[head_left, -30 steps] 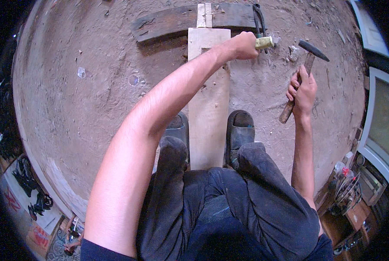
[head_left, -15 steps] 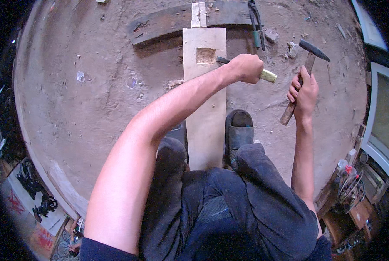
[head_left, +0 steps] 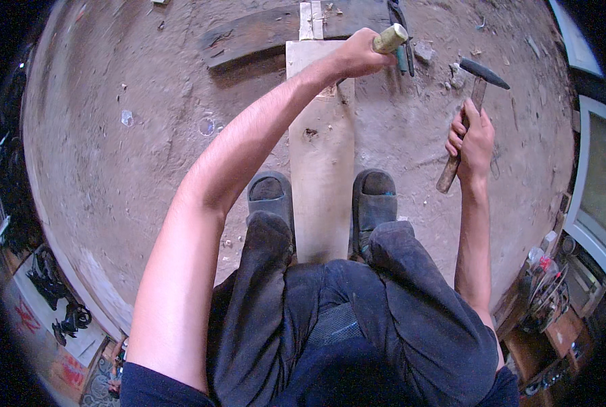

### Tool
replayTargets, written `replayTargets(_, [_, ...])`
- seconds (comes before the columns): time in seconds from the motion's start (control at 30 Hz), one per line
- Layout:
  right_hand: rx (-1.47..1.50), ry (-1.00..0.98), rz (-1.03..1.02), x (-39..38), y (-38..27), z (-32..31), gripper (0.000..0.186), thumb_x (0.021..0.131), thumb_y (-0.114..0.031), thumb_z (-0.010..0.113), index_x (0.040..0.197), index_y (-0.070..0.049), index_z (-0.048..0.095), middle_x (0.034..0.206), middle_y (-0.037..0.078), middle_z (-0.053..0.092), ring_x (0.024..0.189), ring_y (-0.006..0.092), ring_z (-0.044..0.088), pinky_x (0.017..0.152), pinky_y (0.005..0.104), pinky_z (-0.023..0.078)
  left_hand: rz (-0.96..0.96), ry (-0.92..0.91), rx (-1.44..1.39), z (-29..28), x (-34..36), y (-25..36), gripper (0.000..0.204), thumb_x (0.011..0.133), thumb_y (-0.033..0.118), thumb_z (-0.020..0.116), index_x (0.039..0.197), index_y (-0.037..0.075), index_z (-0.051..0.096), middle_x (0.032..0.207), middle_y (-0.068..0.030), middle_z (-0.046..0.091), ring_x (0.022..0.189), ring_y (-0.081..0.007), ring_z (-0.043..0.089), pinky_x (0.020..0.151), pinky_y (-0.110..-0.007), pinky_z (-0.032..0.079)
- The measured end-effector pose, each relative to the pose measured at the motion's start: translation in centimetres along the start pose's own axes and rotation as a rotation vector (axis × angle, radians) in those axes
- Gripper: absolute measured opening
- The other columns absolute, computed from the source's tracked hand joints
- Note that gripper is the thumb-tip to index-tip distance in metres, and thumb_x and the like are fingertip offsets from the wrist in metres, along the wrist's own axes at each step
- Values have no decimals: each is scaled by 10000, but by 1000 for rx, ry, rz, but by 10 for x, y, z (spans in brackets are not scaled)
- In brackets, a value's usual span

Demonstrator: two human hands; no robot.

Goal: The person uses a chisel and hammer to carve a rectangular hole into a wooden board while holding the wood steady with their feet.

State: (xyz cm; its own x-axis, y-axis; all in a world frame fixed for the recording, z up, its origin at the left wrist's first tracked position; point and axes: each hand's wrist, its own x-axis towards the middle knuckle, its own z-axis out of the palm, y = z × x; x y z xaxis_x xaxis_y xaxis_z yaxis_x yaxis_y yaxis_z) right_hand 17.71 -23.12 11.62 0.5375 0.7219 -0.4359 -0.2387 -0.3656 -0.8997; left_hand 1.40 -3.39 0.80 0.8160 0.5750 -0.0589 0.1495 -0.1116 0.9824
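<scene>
A yellow-handled chisel [head_left: 390, 39] is sitting in the clenched fingers of the left hand [head_left: 367, 54] over the far part of a pale board [head_left: 321, 203], its butt jutting out past the fist and a little dark blade showing beneath. The fingers of the right hand [head_left: 474, 139] are wrapping round a hammer's [head_left: 478, 93] wooden handle, well apart from the board. Left hand and wrist are partly covering a cut recess [head_left: 327, 93]; careful chiselling is probably calling for a steady blade, an edge seated squarely, a fist clear of the butt and straight, measured blows. The board is lying lengthwise between dark slippers [head_left: 375, 200], its far end meeting or overlapping a dark plank [head_left: 249, 44]; which, one cannot tell. Beyond, a green-handled tool [head_left: 402, 61] is resting on the earthen floor [head_left: 147, 183].
</scene>
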Motion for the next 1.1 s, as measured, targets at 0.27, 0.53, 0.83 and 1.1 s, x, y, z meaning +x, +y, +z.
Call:
replayTargets(0.27, [-47,-8,-3,-5,-4,3,231,981,-293,517,866,-103,454,599,-44,390,406,34,344,343,211,285,204,138,70,-2,-16,-6,292,812,281,640,678,43,536,570,19,512,531,-73,470,473,-292,395])
replayTargets(0.53, [-113,-28,19,-38,-33,7,228,978,-293,512,875,-94,470,588,-37,385,385,39,329,327,219,265,144,104,23,-2,-15,-8,282,822,265,624,679,44,523,563,24,502,526,-77,464,470,-301,391])
replayTargets(0.83, [-154,-76,-6,-65,-42,27,226,968,-308,540,963,-82,534,588,-41,379,385,33,324,332,223,249,182,126,-7,-5,-21,-6,251,813,248,620,703,46,520,563,29,484,512,-84,454,461,-319,388])
replayTargets(1.1, [-56,-113,30,-60,-20,34,219,972,-295,539,965,-76,522,593,-37,388,395,30,327,337,217,248,225,125,119,0,-29,-4,223,748,164,672,748,-23,550,579,-90,536,565,-135,467,550,-366,427])
